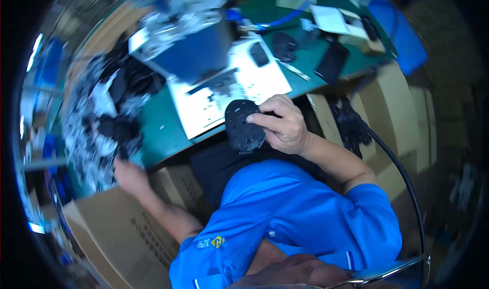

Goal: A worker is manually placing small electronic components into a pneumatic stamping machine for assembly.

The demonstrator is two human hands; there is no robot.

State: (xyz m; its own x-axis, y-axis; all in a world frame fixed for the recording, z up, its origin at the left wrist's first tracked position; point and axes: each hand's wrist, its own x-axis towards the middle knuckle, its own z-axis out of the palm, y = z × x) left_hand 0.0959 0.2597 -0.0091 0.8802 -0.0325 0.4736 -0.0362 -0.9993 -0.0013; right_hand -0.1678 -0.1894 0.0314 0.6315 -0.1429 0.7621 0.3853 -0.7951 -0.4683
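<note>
Your right hand (286, 127) pinches a black part (242, 126) one-sidedly, near the bench (158, 131) edge; a loose pinch could drop it. Your left hand (131, 177), apart, blurs by the heap (84, 131), grip unclear.

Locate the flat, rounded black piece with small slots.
In the head view, the flat, rounded black piece is near the centre, pinched in the bare right hand, in front of the bright white rectangular panel.
</note>
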